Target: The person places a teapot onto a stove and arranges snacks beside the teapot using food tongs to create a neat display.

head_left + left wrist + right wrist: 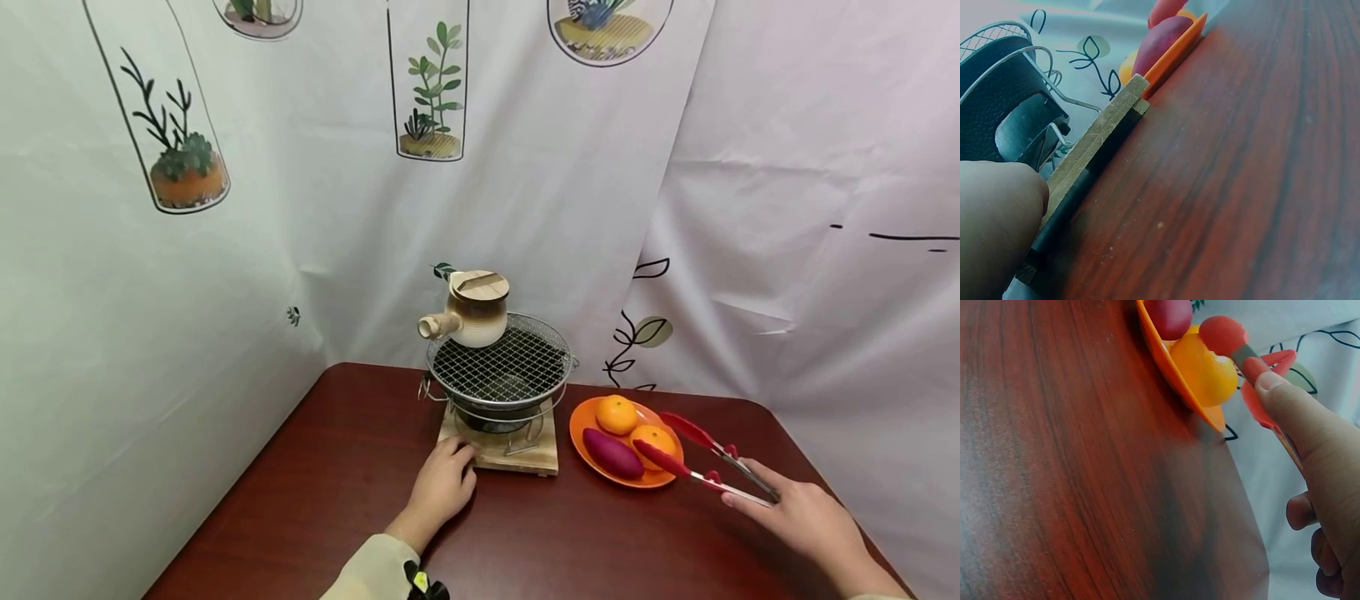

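My right hand [813, 521] grips metal tongs with red tips [667, 458] by the handle, its thumb along one arm. The tong arms are spread, reaching over the right side of an orange plate [581, 450]. On the plate lie two oranges [617, 414] and a purple sweet potato [613, 454]; the tips overlap the nearer orange [1204, 370]. My left hand [442, 483] rests at the front left corner of a wooden board [491, 454], fingers loosely bent against its edge [1094, 134]. On that board stands a round grill [498, 367] with a mesh top.
A clay teapot [482, 321] with a wooden lid and side handle sits at the back left of the grill mesh. The dark red table [360, 433] meets a white printed curtain [360, 208] at the back and sides.
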`<move>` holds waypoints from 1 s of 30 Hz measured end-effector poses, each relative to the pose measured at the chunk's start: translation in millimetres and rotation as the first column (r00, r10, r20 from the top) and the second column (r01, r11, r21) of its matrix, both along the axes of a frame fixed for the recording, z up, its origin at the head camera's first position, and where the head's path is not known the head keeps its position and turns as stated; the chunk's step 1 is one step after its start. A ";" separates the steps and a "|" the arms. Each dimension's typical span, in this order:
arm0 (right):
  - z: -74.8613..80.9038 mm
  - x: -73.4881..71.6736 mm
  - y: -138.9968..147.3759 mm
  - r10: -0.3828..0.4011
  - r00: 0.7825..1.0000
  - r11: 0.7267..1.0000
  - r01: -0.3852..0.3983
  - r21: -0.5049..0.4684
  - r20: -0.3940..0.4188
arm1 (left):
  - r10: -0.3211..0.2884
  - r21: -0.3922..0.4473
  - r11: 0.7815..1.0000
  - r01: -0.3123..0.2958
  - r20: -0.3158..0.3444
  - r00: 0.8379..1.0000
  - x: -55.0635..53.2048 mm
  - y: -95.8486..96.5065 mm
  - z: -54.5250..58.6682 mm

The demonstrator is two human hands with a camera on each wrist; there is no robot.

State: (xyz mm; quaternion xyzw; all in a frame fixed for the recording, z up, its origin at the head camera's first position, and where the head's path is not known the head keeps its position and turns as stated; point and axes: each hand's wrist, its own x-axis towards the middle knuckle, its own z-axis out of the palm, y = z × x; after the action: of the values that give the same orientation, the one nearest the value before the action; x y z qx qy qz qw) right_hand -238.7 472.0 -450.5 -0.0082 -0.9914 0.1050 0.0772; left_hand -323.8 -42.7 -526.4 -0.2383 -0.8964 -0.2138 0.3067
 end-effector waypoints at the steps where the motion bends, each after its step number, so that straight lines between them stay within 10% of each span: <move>1: -1.3 0.9 0.0 0.003 1.000 1.000 -0.003 -0.001 -0.004 | 0.000 0.000 1.000 0.000 -0.001 1.000 0.0 0.3 -0.2; 30: -7.7 3.0 -3.1 0.033 0.999 0.998 -0.032 0.045 -0.018 | -0.006 0.009 1.000 0.006 -0.019 1.000 0.9 0.1 0.2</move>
State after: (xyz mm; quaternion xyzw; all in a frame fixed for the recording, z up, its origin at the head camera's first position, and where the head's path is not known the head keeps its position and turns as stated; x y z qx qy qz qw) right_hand -235.6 468.9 -458.2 0.0105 -0.9928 0.0839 0.0848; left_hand -322.9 -42.6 -526.2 -0.2414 -0.8918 -0.2165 0.3156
